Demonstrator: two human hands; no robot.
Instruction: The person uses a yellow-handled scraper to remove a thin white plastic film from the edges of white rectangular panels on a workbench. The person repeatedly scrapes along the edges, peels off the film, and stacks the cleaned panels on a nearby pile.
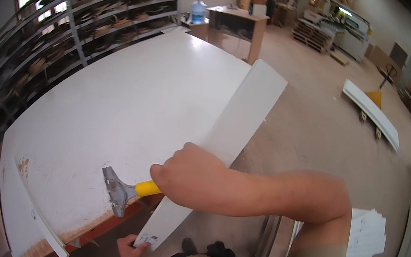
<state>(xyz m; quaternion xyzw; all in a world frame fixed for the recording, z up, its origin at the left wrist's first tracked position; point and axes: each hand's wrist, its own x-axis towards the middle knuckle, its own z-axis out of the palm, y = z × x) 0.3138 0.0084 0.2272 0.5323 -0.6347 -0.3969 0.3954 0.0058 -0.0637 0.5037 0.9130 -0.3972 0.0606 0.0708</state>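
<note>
My right hand (189, 177) is closed in a fist around the yellow handle of a scraper (120, 190). The scraper's wide grey head points left, over the near edge of the white worktable (130, 95); I cannot tell whether it touches the top. Beneath my right hand and forearm runs a long white board (242, 115), slanting from the table's far right corner down toward me. My left hand (131, 250) grips the board's near end, beside a small printed mark. My right forearm hides part of the board's middle.
A narrow white strip (41, 215) lies along the table's left near side. Shelves (122, 8) full of curved pieces stand at the back left. More white boards (366, 237) are stacked at my right. Farther off, a pallet jack (375, 97) stands beside a long white panel (369, 112).
</note>
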